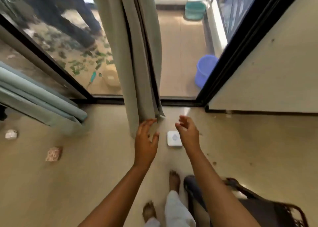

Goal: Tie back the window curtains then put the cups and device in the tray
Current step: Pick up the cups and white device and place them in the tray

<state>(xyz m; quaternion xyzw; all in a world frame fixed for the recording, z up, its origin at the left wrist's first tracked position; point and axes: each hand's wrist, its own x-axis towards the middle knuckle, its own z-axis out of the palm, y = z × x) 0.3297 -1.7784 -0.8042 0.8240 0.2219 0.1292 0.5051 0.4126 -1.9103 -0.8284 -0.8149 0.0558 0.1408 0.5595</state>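
A grey-green curtain point(136, 58) hangs down the middle of the glass door, its hem near the floor. My left hand point(146, 139) reaches toward the hem with fingers spread, fingertips at the fabric's lower edge and holding nothing. My right hand point(188, 132) is raised to the right of the curtain, fingers loosely curled and empty. A small white square device point(173, 139) lies on the floor between my two hands. A second, paler curtain point(39, 96) is bunched at the left. No cups or tray are in view.
The black door frame point(223, 61) and sill point(179, 102) run ahead. Outside stand a blue bucket point(204, 70) and a teal tub point(195, 10). Two pinkish stones point(53, 153) lie on the floor at left. A dark chair point(258, 204) stands at lower right by my bare feet.
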